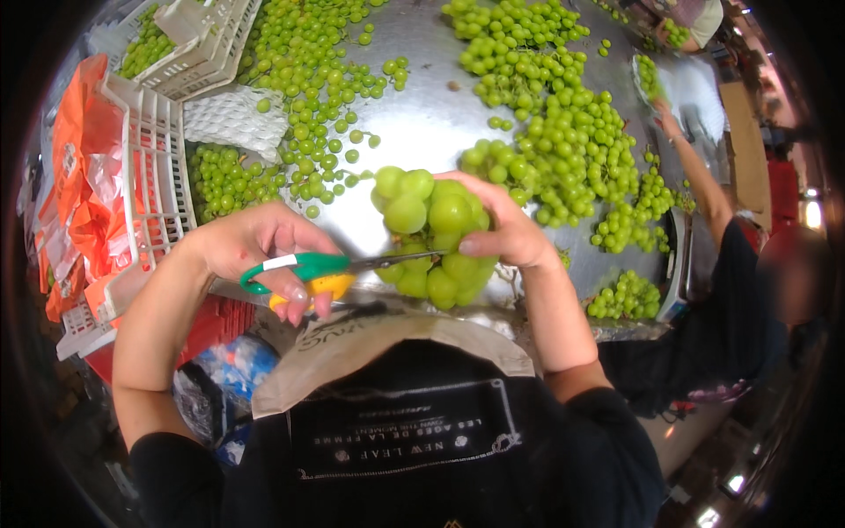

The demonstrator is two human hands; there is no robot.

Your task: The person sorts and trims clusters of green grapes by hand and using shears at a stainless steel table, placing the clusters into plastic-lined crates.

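One round, glossy grape bunch [433, 236] — right hand [509, 231] clasps it; left hand [264, 251] grips green-and-yellow plastic scissors [327, 268] beside it, above the steel worktop [422, 123].

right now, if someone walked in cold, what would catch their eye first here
First, the bunch of green grapes held up at the centre by the right hand, with the left hand pushing green and yellow scissors into it. Behind, loose green grapes are heaped across the shiny metal table. At the left edge, white plastic crates sit beside orange bags.
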